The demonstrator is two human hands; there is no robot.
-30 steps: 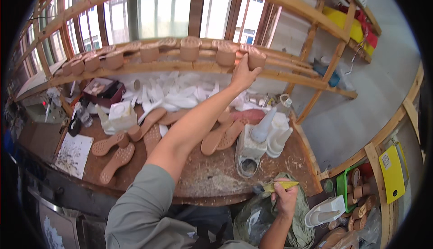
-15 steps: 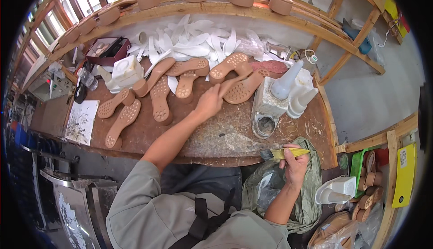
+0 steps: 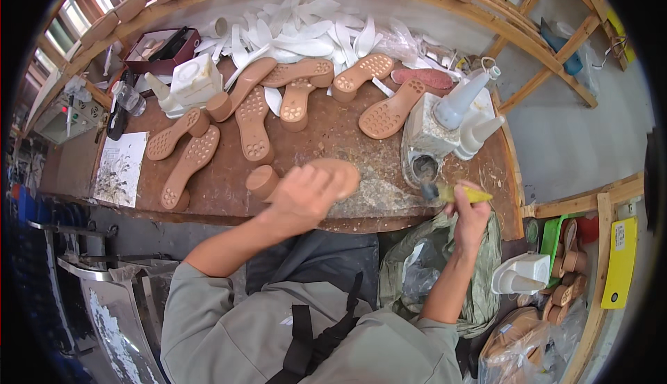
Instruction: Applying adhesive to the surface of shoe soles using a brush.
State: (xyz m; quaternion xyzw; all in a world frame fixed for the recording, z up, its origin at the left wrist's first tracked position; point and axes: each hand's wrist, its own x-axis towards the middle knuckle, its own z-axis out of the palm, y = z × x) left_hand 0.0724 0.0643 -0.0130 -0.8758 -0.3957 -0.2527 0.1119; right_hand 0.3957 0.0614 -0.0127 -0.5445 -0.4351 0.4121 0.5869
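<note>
Near the front of the bench, my left hand (image 3: 303, 200) grips a tan heeled shoe sole (image 3: 339, 175); its heel block sticks out to the left of my fingers. Blur softens the hand and the sole's edge. In my right hand (image 3: 470, 216) is a brush (image 3: 471, 194) with a yellow handle. Its dark bristles hang at the mouth of a stained white glue pot (image 3: 425, 168), and I cannot tell if they touch it. Beyond my hands, several more tan soles (image 3: 392, 109) lie spread over the brown bench (image 3: 222, 196), most showing their dimpled faces.
White insole-like pieces (image 3: 306, 33) are heaped at the back. More soles stand on a wooden rail (image 3: 278, 10) above. At the left are a maroon box (image 3: 184, 49), a white dispenser (image 3: 196, 82) and a stained paper (image 3: 119, 168). A green bag (image 3: 479, 280) hangs below the right front edge.
My left hand has brought a sole from the back of the bench toward the front. My right hand has moved up with the brush to the glue pot's mouth. The view has shifted slightly.
</note>
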